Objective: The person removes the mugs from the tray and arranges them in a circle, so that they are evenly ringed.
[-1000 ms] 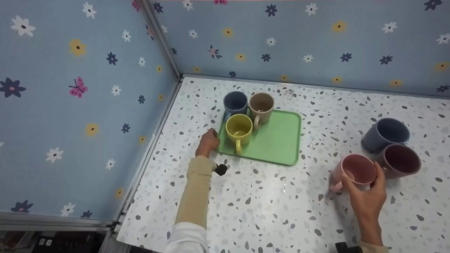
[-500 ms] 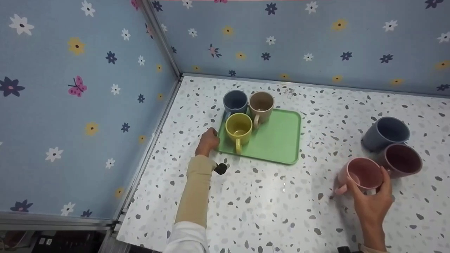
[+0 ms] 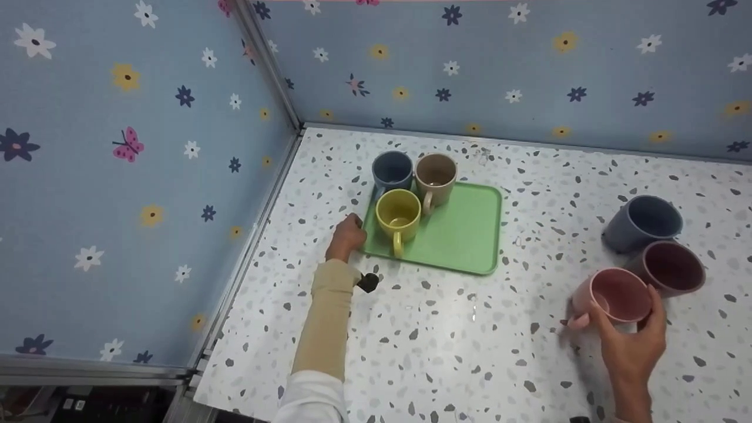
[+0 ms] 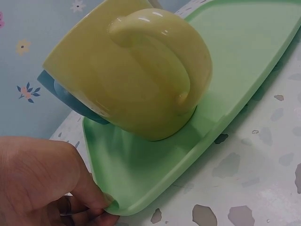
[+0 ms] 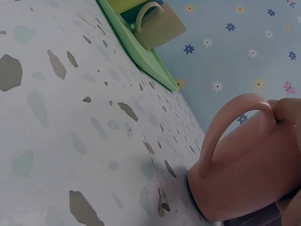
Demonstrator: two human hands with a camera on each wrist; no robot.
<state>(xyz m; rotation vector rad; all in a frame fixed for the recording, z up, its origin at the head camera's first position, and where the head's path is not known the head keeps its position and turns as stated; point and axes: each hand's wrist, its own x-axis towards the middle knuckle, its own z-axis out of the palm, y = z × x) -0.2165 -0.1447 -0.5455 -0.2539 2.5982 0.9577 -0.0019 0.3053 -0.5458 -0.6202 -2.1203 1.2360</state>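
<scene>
My left hand (image 3: 349, 234) pinches the near left corner of a green tray (image 3: 464, 235); the left wrist view shows the thumb over its rim (image 4: 134, 207). On the tray's left part stand a yellow mug (image 3: 399, 214), a blue mug (image 3: 392, 170) and a beige mug (image 3: 436, 176). At the right, my right hand (image 3: 634, 346) grips a pink mug (image 3: 617, 294) by its sides, thumb and fingers at the rim. The pink mug's handle (image 5: 230, 117) points away to the left. Right behind it are a maroon mug (image 3: 672, 267) and a second blue mug (image 3: 646, 223).
The speckled white table (image 3: 435, 341) ends at a flowered blue wall (image 3: 499, 70) at the back and another flowered panel (image 3: 117, 194) on the left. A metal rail (image 3: 247, 258) runs along the left edge.
My right hand and the pink mug have shifted a little to the right and nearer to me. The left hand, tray and its mugs have stayed in place.
</scene>
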